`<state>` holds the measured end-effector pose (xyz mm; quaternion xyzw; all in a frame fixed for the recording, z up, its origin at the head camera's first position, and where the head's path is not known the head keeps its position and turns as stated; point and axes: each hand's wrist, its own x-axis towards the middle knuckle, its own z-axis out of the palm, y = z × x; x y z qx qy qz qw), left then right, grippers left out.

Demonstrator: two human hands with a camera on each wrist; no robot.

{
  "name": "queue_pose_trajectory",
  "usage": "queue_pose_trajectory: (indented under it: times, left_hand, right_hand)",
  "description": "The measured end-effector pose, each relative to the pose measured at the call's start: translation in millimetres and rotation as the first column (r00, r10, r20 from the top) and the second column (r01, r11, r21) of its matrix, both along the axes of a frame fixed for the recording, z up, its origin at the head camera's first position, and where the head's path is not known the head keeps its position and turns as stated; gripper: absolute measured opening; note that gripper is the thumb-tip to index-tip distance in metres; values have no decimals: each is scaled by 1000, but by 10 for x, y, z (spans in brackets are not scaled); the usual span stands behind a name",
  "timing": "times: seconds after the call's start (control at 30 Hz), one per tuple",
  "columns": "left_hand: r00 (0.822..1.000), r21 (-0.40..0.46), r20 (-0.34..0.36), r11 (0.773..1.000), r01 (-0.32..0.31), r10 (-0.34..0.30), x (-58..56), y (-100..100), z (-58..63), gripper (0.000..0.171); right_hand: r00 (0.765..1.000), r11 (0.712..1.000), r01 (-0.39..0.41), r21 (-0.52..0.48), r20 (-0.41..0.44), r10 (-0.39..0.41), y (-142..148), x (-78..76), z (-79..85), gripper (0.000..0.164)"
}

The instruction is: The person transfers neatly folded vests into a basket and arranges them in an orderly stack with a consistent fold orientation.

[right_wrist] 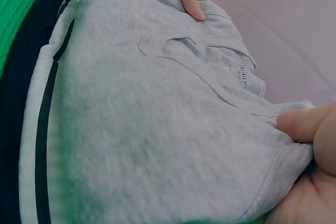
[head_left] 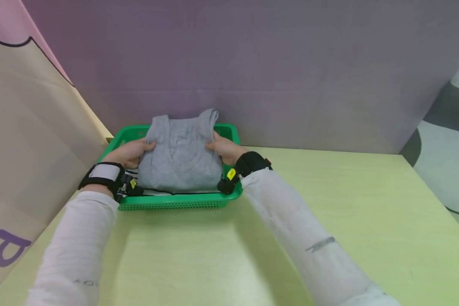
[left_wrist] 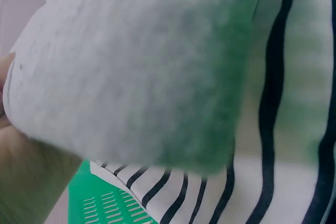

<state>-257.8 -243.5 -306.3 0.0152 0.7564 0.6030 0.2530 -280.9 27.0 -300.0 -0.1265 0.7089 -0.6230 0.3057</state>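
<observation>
A folded grey garment [head_left: 181, 157] with a neckline and a printed neck label is held between both hands over the green basket [head_left: 176, 200]. My left hand [head_left: 131, 153] grips its left edge, thumb on top and fingers underneath. On the opposite edge, my right hand [head_left: 226, 148] pinches the cloth with the thumb above, which the right wrist view shows up close. Beneath the grey garment lies a white cloth with black stripes [left_wrist: 268, 145] inside the basket. Beside it in the right wrist view is a dark cloth [right_wrist: 26, 108].
The basket stands on a pale yellow-green table [head_left: 329, 212], near a grey-purple back panel [head_left: 252, 63]. A cream printed panel [head_left: 34, 140] rises close along the left. Table surface extends to the right and in front of the basket.
</observation>
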Motion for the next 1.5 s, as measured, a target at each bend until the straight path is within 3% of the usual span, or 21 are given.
queue_pose_trajectory:
  times: [0.63, 0.9, 1.5]
  left_hand:
    - [996, -28, 45, 997, 78, -77, -2, -36, 7, 64]
    - [998, -102, 56, 994, 46, -41, 21, -54, -9, 64]
    - [978, -122, 172, 983, 136, -114, 12, -92, -42, 61]
  right_hand:
    - [999, 1000, -28, 10, 29, 28, -12, 8, 0, 69]
    - [996, 998, -57, 26, 68, 55, -32, 21, -3, 68]
    - [990, 992, -69, 109, 130, 55, -76, 30, -14, 71]
